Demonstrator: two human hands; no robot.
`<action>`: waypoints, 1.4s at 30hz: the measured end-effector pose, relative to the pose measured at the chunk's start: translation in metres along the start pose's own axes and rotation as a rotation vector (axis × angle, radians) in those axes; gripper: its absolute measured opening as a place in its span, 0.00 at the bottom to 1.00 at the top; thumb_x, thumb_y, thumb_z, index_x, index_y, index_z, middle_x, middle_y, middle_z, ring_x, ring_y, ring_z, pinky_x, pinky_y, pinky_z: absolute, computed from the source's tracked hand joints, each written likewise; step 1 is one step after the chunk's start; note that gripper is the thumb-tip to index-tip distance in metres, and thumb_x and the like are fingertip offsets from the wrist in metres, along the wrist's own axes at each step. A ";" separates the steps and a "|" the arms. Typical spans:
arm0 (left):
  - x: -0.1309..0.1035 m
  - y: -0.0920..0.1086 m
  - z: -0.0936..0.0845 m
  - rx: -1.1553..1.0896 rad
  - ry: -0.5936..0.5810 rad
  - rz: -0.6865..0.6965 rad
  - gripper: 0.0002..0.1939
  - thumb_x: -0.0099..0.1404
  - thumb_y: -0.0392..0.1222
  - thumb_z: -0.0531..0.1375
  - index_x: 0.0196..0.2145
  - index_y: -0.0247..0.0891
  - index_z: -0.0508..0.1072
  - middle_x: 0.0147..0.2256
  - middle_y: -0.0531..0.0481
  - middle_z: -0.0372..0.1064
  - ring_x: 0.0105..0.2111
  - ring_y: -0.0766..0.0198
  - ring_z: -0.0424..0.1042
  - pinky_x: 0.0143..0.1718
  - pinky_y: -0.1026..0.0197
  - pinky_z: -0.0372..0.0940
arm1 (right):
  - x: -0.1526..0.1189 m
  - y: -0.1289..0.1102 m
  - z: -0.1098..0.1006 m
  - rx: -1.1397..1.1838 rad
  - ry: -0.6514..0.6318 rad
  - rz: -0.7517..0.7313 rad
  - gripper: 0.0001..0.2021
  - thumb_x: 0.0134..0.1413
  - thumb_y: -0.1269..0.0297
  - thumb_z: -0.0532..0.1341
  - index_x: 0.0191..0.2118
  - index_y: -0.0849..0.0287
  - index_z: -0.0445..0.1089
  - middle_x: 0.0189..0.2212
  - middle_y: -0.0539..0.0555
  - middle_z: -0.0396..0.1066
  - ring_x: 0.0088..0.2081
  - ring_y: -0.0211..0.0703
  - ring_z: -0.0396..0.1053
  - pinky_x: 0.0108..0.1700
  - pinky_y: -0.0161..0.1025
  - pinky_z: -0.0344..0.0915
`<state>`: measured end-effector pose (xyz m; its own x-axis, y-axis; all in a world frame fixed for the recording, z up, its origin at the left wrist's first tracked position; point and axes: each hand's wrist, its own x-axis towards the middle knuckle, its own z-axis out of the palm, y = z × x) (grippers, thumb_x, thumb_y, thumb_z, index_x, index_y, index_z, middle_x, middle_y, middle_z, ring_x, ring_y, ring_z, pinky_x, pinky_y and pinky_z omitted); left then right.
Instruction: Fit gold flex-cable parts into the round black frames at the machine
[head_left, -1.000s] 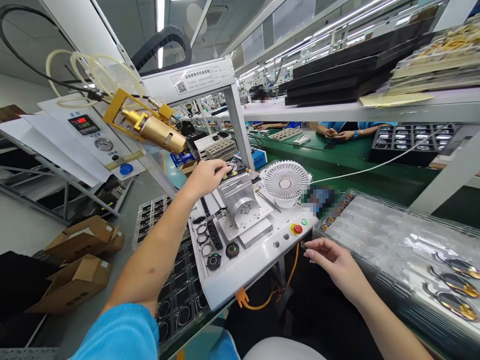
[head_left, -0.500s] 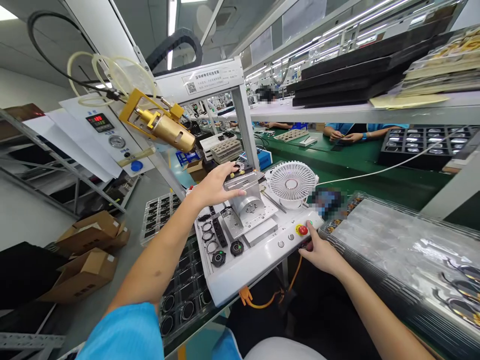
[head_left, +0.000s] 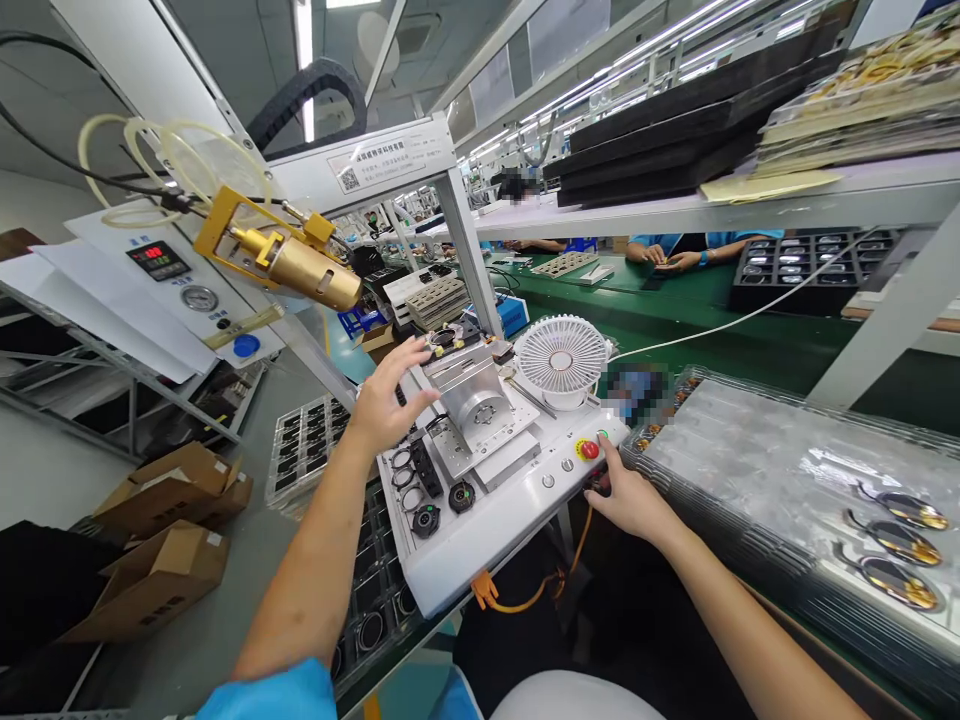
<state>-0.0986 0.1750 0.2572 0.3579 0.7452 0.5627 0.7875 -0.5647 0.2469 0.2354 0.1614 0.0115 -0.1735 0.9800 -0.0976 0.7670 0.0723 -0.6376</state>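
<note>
My left hand (head_left: 388, 398), fingers apart and holding nothing, hovers at the left side of a metal cylinder fixture (head_left: 474, 395) on the white machine base (head_left: 517, 510). At the base's front right corner, my right hand (head_left: 628, 490) has its index finger on the green button (head_left: 603, 436), beside a red emergency stop knob (head_left: 589, 450). Its thumb is stretched away from the index finger; the other fingers are partly hidden. Two round black watch-like parts (head_left: 461, 496) lie near the base's left front, next to several rings (head_left: 412, 499) and a black block (head_left: 426, 468).
A gold dispensing head (head_left: 315, 268) hangs above left. A white fan (head_left: 564, 358) stands behind the buttons. Stacked clear trays (head_left: 750, 440) with ring parts are at right. Cardboard boxes (head_left: 161, 570) sit on the floor at left. A co-worker's hands (head_left: 667, 258) show across the green bench.
My left hand has moved left, off the metal cylinder. My right index finger stays at the green button. The whole view has shifted slightly.
</note>
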 end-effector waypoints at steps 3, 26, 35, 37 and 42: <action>-0.053 0.016 0.012 -0.098 0.150 0.041 0.24 0.67 0.60 0.62 0.51 0.41 0.75 0.60 0.38 0.72 0.65 0.45 0.66 0.68 0.38 0.56 | 0.002 -0.001 0.001 0.015 0.017 -0.004 0.47 0.59 0.61 0.62 0.76 0.66 0.36 0.42 0.62 0.77 0.44 0.61 0.76 0.46 0.48 0.66; -0.222 0.136 0.239 -1.699 -0.075 -0.903 0.31 0.41 0.52 0.81 0.44 0.45 0.82 0.42 0.42 0.81 0.37 0.52 0.81 0.44 0.50 0.73 | -0.132 -0.018 0.043 0.653 0.156 -0.297 0.26 0.42 0.49 0.79 0.46 0.54 0.76 0.38 0.55 0.72 0.39 0.51 0.73 0.43 0.44 0.73; -0.224 0.125 0.221 -1.462 -0.117 -1.022 0.26 0.46 0.47 0.79 0.43 0.39 0.82 0.44 0.40 0.81 0.40 0.50 0.82 0.44 0.52 0.75 | -0.124 0.070 -0.114 -0.037 0.445 0.093 0.09 0.60 0.62 0.64 0.44 0.58 0.76 0.40 0.60 0.77 0.44 0.55 0.74 0.50 0.48 0.70; -0.224 0.127 0.220 -1.440 -0.108 -1.025 0.27 0.45 0.49 0.79 0.43 0.38 0.82 0.43 0.39 0.81 0.43 0.48 0.82 0.47 0.50 0.74 | -0.120 0.098 -0.151 -0.186 0.464 0.286 0.07 0.58 0.65 0.65 0.42 0.58 0.76 0.39 0.60 0.77 0.44 0.57 0.75 0.49 0.48 0.69; -0.221 0.132 0.218 -1.375 -0.169 -0.981 0.28 0.45 0.51 0.79 0.43 0.37 0.82 0.42 0.37 0.82 0.46 0.46 0.80 0.54 0.47 0.72 | -0.103 0.131 -0.193 -0.305 0.376 0.387 0.05 0.55 0.74 0.65 0.37 0.58 0.75 0.37 0.61 0.77 0.45 0.63 0.75 0.48 0.54 0.67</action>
<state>0.0360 0.0127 -0.0068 0.1529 0.9511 -0.2682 -0.2236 0.2977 0.9281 0.4730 0.1055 0.0854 0.3392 0.9401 0.0334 0.8825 -0.3057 -0.3575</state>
